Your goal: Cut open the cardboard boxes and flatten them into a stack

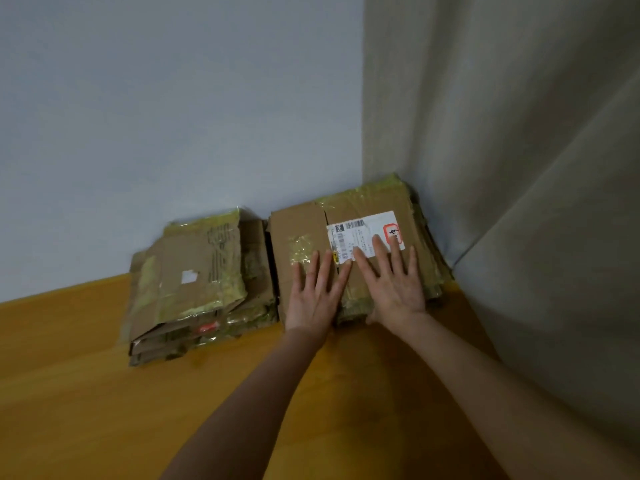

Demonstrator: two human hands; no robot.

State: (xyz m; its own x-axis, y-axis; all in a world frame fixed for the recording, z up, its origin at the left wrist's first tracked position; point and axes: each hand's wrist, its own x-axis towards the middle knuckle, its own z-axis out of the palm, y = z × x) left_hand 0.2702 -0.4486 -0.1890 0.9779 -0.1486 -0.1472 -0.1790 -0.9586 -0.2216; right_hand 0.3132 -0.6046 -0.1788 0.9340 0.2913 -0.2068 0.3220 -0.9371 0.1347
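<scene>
Flattened box [349,237] under left hand [313,296], right hand [398,289], palms pressing

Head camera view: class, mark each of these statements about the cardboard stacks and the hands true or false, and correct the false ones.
1. The left hand and right hand lie flat, fingers spread, on the right stack of flattened cardboard. True.
2. The right hand grips a knife. False: it holds nothing; its fingers lie on the white shipping label.
3. The right stack lies in the corner beside the curtain. True.
4. The left stack is one uncut, closed box. False: it is several flattened pieces lying on the wooden floor.
</scene>
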